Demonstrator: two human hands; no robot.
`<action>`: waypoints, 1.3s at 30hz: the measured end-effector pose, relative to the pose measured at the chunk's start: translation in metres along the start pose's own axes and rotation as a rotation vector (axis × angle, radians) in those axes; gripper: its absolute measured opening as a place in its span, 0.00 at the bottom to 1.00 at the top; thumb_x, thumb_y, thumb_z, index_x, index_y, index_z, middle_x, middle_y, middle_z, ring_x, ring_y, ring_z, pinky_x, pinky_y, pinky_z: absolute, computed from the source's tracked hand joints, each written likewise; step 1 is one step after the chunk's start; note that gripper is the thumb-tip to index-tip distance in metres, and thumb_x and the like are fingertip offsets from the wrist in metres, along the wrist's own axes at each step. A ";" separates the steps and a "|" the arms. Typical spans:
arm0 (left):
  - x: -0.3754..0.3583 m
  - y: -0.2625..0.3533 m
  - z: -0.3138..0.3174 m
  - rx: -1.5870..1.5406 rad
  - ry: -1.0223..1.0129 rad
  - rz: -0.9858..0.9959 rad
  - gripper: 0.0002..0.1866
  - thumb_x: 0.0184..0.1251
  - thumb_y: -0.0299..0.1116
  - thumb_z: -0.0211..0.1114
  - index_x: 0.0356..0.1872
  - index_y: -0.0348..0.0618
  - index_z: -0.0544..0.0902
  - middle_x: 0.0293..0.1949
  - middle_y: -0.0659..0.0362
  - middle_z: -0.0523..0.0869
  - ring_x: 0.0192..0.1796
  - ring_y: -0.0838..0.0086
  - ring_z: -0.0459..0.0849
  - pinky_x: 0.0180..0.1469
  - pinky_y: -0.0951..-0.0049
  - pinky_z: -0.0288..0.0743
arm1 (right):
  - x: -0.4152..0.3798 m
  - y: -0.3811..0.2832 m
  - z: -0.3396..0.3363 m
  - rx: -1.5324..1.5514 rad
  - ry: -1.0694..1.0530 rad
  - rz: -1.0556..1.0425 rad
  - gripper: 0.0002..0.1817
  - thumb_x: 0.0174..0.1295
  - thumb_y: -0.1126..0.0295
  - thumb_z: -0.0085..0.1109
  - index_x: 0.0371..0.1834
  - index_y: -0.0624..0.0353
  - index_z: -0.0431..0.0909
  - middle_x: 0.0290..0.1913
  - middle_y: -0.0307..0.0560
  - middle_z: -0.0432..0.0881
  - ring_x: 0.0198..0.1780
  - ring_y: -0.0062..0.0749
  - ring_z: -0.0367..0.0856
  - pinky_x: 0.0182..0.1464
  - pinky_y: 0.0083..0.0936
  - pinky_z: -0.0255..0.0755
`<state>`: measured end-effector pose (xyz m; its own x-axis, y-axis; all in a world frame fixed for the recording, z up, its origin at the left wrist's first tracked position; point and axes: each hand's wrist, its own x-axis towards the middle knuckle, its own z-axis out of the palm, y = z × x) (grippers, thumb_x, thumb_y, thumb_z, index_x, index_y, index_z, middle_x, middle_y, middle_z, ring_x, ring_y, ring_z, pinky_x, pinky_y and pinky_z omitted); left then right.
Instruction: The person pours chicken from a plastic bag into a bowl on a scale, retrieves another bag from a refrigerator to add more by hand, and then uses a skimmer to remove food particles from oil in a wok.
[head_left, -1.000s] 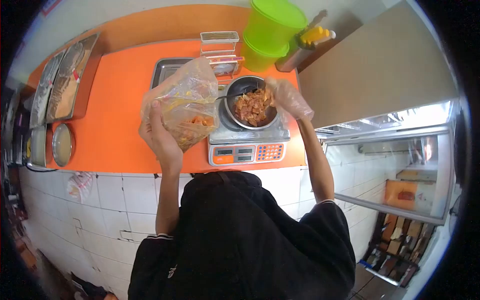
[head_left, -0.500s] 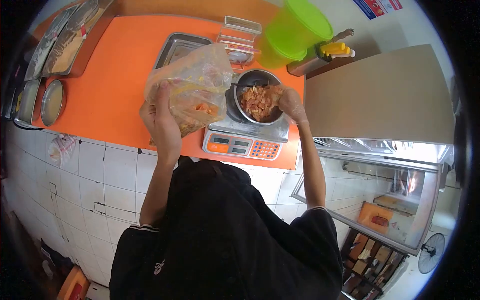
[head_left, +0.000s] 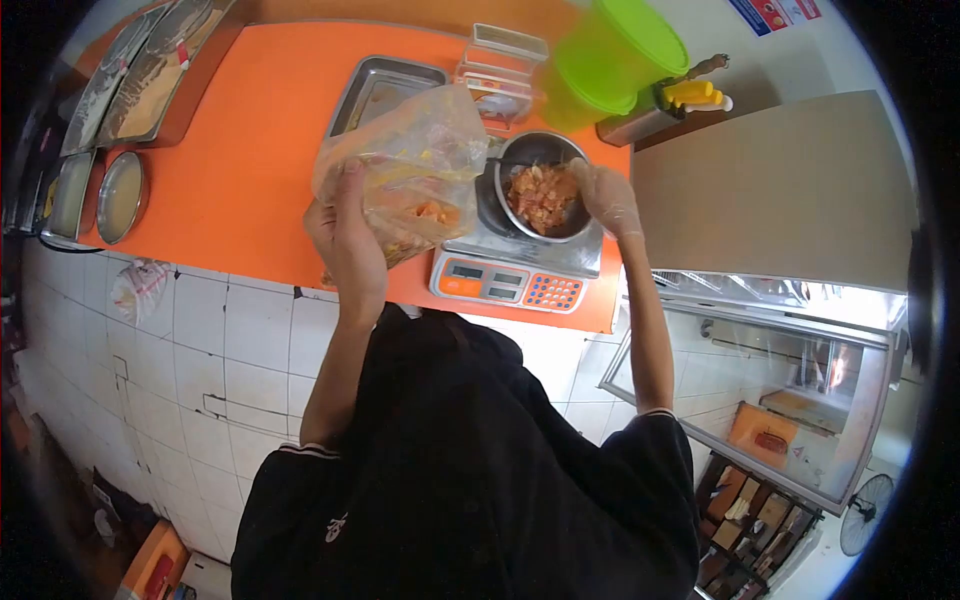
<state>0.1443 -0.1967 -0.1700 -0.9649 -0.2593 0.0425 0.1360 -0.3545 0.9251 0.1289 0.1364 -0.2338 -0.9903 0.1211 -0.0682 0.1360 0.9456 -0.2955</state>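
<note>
My left hand (head_left: 348, 240) grips a clear plastic bag (head_left: 415, 150) with orange-coated meat pieces inside, tilted beside the scale. A metal bowl (head_left: 572, 222) sits on the digital scale (head_left: 508, 284), holding chopped, marinated meat (head_left: 541, 193). My right hand (head_left: 610, 200), in a thin clear glove, is at the bowl's right rim, its fingers bent toward the meat. Blur hides whether those fingers hold anything. A dark, thin handle-like piece crosses the bowl's upper left edge.
Behind the bag lies a metal tray (head_left: 352, 100). A clear rack (head_left: 497, 75), green tubs (head_left: 620, 60) and a knife holder (head_left: 640, 122) line the back. Food trays (head_left: 150, 100) and a round bowl (head_left: 122, 198) stand left. An open glass-doored fridge (head_left: 760, 190) is right.
My right hand has drawn back slightly from the meat to the bowl's rim. The whole view has shifted a little; my left hand still holds the bag beside the bowl.
</note>
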 end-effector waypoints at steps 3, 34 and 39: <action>0.000 -0.002 -0.001 -0.037 0.012 -0.014 0.15 0.67 0.36 0.51 0.35 0.33 0.79 0.36 0.59 0.80 0.41 0.78 0.76 0.46 0.77 0.67 | -0.004 -0.009 -0.013 0.127 0.033 -0.071 0.15 0.59 0.62 0.51 0.36 0.64 0.79 0.31 0.61 0.78 0.36 0.51 0.78 0.41 0.36 0.69; -0.002 0.004 0.002 -0.123 0.026 -0.035 0.15 0.66 0.36 0.51 0.38 0.32 0.78 0.36 0.58 0.80 0.41 0.77 0.76 0.46 0.77 0.69 | -0.025 -0.090 -0.083 0.201 0.052 0.011 0.08 0.50 0.72 0.59 0.34 0.60 0.80 0.37 0.49 0.82 0.44 0.42 0.77 0.48 0.30 0.70; -0.001 0.002 0.003 -0.040 -0.095 0.019 0.14 0.67 0.35 0.51 0.37 0.32 0.78 0.35 0.60 0.80 0.39 0.81 0.75 0.43 0.79 0.67 | -0.061 -0.169 -0.100 0.413 0.042 -0.774 0.09 0.49 0.76 0.56 0.35 0.63 0.79 0.37 0.54 0.80 0.44 0.44 0.77 0.47 0.32 0.71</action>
<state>0.1444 -0.1942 -0.1672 -0.9787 -0.1807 0.0970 0.1613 -0.3860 0.9083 0.1634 -0.0002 -0.0841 -0.8079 -0.4903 0.3269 -0.5828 0.5830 -0.5661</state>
